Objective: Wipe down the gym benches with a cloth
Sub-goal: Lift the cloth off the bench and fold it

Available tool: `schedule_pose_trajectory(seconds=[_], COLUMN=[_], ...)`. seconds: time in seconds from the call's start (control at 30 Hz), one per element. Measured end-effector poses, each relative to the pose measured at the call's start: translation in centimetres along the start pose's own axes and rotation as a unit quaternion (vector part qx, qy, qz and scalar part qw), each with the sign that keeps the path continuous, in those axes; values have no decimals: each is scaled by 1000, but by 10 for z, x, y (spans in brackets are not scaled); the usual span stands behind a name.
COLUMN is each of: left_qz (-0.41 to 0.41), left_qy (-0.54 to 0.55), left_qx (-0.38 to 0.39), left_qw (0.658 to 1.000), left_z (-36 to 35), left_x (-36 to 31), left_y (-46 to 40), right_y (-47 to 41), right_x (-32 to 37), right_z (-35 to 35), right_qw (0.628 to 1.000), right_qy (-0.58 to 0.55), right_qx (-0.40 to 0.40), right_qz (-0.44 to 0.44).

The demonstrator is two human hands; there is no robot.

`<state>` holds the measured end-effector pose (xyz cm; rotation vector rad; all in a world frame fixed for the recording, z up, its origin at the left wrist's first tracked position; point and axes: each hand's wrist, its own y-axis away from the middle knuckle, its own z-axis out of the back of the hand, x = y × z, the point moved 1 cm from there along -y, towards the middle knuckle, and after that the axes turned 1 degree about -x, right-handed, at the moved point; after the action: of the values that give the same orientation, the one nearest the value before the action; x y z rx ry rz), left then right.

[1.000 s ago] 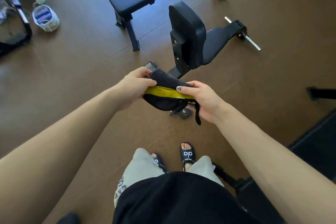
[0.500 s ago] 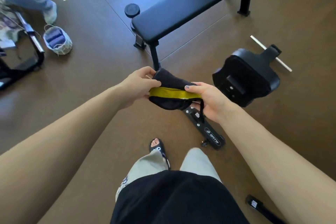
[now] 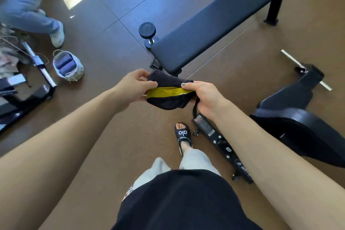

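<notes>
I hold a folded black cloth (image 3: 169, 90) with a yellow stripe in front of me, above the brown floor. My left hand (image 3: 135, 86) pinches its left end and my right hand (image 3: 203, 97) grips its right end, thumb on top. A thin black strap hangs from the cloth under my right hand. A flat black bench (image 3: 220, 22) stretches from just beyond the cloth to the upper right. A second black padded bench (image 3: 298, 125) lies low at the right, with its base bar (image 3: 222, 145) running under my right forearm.
A black dumbbell (image 3: 148, 32) lies by the flat bench's near end. A small basket (image 3: 68, 66) with rolled blue items stands at the left, beside a black metal frame (image 3: 28, 87). Another person (image 3: 28, 11) in blue stands at the upper left. My sandalled foot (image 3: 183, 134) is below the cloth.
The view has swung left and closer to the flat bench, which now lies just beyond the cloth. The padded bench has slid to the right edge. Both hands keep their hold on the cloth.
</notes>
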<state>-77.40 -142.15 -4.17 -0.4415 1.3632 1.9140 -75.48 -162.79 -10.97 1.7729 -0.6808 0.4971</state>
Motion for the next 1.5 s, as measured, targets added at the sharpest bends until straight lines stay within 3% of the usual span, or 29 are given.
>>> schedule_pose_trajectory(seconds=[0.4,0.77,0.93,1.2,1.5], left_qz=[-1,-13,-25,-13,16], left_qy=[-28,-98,-134,-146,-164], left_qx=[11,102,109,102,158], left_qw=[1000,990,985,984,974], left_z=[155,311,338,355,358], left_x=[-57,-107,-134,-152,-143], left_y=[-175,-368,-444,-565,-729], right_y=[-170,-310,-369,-481,-621], right_x=[86,147,180,213,212], right_z=[-130,-279,-312,-330,-351], right_qw=[991,980,968,962,930], right_qy=[119,74,65,92,120], right_qx=[-63,-184,-242,-258,-348], right_qz=[28,16,16,-4,-22])
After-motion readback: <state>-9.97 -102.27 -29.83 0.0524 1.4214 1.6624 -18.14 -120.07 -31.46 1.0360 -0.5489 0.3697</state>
